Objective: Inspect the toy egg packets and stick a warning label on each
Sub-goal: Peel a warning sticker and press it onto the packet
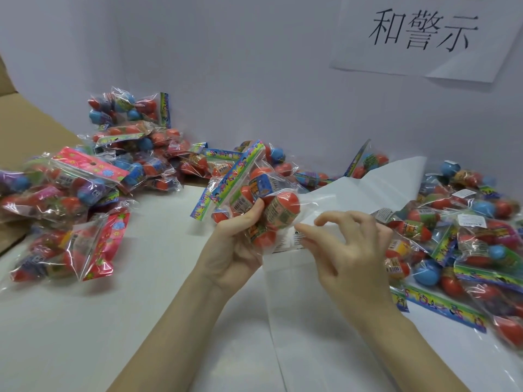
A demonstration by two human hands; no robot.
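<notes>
Holding clear plastic packet of orange toy eggs [256, 205] above white tabletop [113, 321]: left hand [240, 244] grip curled round it. Right hand [348, 250] pinches white warning label [294, 240] at packet's lower edge; best pressed flat, smoothed outward.

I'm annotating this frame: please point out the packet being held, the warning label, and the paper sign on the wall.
held packet [256, 193], head view, on its clear bag front.
warning label [294, 239], head view, on its printed face.
paper sign [424, 32], head view, on its printed characters.
</notes>
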